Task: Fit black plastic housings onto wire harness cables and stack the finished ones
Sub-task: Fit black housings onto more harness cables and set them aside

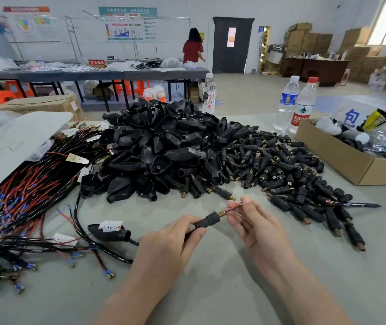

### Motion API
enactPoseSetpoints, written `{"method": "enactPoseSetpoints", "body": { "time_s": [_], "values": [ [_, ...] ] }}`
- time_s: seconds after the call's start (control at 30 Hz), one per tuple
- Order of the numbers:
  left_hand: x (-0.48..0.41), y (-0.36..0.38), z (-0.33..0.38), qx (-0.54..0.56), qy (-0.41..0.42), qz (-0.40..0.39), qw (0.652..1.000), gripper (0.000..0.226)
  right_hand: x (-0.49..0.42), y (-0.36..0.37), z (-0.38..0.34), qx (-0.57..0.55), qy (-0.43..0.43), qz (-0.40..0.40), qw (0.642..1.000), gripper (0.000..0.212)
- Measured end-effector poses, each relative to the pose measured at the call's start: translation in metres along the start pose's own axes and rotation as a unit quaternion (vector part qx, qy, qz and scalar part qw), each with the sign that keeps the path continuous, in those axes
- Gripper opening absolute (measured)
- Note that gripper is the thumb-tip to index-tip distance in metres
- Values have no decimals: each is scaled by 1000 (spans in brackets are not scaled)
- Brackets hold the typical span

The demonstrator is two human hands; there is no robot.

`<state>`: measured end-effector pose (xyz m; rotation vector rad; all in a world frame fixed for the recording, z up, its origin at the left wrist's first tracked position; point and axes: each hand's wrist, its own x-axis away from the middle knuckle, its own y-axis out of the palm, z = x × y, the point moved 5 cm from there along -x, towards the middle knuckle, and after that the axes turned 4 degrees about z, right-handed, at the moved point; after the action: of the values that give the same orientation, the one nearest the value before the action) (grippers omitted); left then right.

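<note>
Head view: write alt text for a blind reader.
The left hand grips a small black connector while the right hand pinches the red wire leaving its brass end. Behind lie a pile of black housings and, left, wire harnesses.

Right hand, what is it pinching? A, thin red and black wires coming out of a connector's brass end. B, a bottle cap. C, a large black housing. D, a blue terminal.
A: the right hand pinches the wires that stick out of the brass end of the connector, which the left hand holds.
</note>
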<state>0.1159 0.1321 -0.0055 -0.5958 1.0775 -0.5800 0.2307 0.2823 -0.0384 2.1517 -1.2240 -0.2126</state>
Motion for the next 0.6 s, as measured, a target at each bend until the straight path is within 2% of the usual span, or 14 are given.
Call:
{"method": "enactPoseSetpoints", "body": {
  "time_s": [0.17, 0.27, 0.4, 0.53, 0.6],
  "values": [
    [0, -2, 3, 36, 4, 28, 999, 26, 13, 18, 19, -25, 96, -92, 991, 39],
    [0, -2, 3, 41, 6, 26, 999, 29, 19, 26, 23, -6, 112, -137, 984, 33],
    [-1, -5, -3, 47, -17, 37, 998, 27, 15, 23, 15, 19, 83, -117, 990, 45],
    [-1, -2, -7, 80, -35, 36, 996, 22, 15, 22, 14, 22, 89, -108, 990, 49],
    [-2, -2, -6, 87, -32, 49, 995, 27, 15, 23, 15, 15, 97, -102, 990, 49]
  ]
}}
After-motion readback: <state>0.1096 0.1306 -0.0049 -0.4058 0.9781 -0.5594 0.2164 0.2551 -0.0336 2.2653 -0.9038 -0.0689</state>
